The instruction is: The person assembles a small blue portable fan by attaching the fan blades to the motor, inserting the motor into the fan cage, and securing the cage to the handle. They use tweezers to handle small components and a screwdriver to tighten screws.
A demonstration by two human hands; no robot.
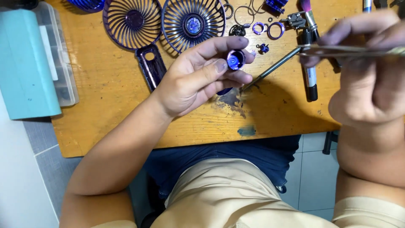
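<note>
Wooden counter point(126, 109), paint-stained, over grey tiled floor point(314, 169). Teal case point(25, 63) at left edge. Two purple fan grilles point(133, 21) at rear. Left hand point(198, 76) grips small purple motor cap point(235, 59) above counter; right hand point(367, 71) pinches tweezers point(337, 50).

Two hands in view: left hand point(198, 78) with one small purple round part point(235, 59) pinched in its fingertips, right hand point(366, 71) with one thin metal tool point(274, 66). On the wooden table point(109, 84): two round purple fan grilles point(132, 22) point(193, 24) side by side, with the edge of a possible third point(86, 4) at the top border; one dark handle piece point(151, 65); two small purple rings point(258, 28) point(276, 30); one black marker pen point(310, 76). One teal box point(25, 63) and one clear plastic compartment case point(61, 63) at the left; the thin wire loops near the top are too tangled to count.
</note>
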